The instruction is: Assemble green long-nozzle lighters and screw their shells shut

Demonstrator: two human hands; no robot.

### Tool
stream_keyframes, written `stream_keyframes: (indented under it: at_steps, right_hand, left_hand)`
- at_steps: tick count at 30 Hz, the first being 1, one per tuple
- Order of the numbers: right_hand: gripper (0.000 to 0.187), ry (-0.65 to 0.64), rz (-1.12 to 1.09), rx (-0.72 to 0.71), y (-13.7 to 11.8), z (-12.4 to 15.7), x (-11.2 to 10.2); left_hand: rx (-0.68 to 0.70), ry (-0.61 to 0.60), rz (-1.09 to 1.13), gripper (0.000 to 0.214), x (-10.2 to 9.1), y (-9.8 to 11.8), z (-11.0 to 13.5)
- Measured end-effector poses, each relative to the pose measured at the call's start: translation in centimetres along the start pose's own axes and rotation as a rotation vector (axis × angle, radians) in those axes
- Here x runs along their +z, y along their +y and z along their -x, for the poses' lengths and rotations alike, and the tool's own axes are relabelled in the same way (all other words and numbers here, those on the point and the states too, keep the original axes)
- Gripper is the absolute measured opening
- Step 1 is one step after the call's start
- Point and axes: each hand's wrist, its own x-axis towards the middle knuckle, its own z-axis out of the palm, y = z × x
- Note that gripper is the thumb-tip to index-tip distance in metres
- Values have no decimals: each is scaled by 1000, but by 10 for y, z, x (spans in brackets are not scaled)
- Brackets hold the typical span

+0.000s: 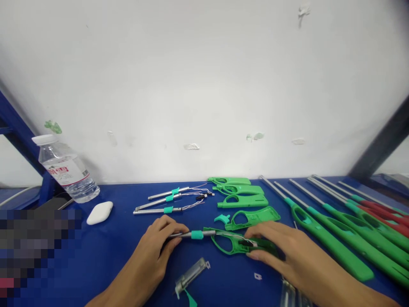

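Observation:
On the blue table lies a half-built lighter: a metal tube with a teal collar set into an open green handle shell. My left hand pinches the tube's left end. My right hand is closed on the shell's rear part, fingers pressing down on it. Just behind lie another open green shell and a small teal trigger piece. A clear gas-tank part with a teal tab rests in front, between my forearms.
Three metal tubes with wires lie behind my left hand, beside stacked green shells. Finished green and red lighters fill the right side. A water bottle and a white oval object stand at left. A white wall rises behind.

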Motion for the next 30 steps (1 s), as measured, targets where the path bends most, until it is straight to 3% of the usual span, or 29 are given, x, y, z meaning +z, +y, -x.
stream_keyframes:
  at_steps: [4, 10, 17, 22, 30]
  right_hand:
    - [21, -32, -15, -18, 2, 0, -2]
    - [21, 13, -22, -99, 2, 1, -2]
    - [18, 56, 64, -237, -1, -1, -1]
    - [24, 141, 84, -234, 2, 0, 4]
    - [29, 128, 65, -210, -5, -3, 1]
  left_hand:
    - [21, 12, -14, 29, -1, 0, 0]
    - [-6, -1, -80, 25, -5, 16, 8]
    - [116, -122, -52, 33, -2, 9, 9]
    - [151, -103, 45, 35, 1, 5, 5]
    - [204, -109, -10, 48, 2, 5, 6]
